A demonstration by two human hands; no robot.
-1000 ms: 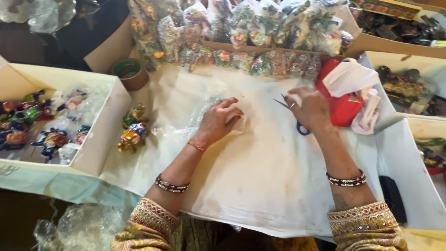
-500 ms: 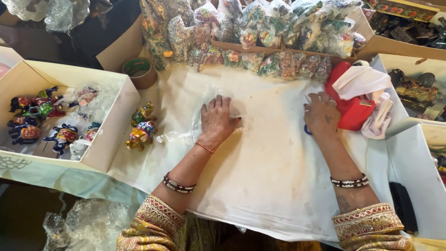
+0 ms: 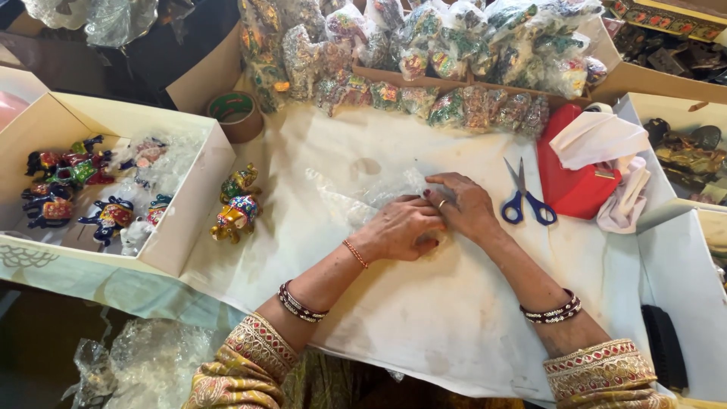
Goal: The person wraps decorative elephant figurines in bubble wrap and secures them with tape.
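Our left hand (image 3: 401, 227) and right hand (image 3: 466, 206) press flat, gripping nothing, on a bubble wrap piece (image 3: 375, 189). Scissors (image 3: 525, 198) lie aside; two painted elephants (image 3: 236, 204) stand unwrapped, wrapped ones (image 3: 454, 106) stacked beyond.

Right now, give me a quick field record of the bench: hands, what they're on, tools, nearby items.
left hand: flat on the clear plastic wrap, fingers touching the other hand
right hand: pressing the same wrap, holding no tool
scissors: blue-handled, lying shut on the white cloth, right of the hands
painted elephant figurines: two, loose on the cloth beside the open box
tape roll: upper left of the cloth
red container: right of the scissors, white cloth draped on it
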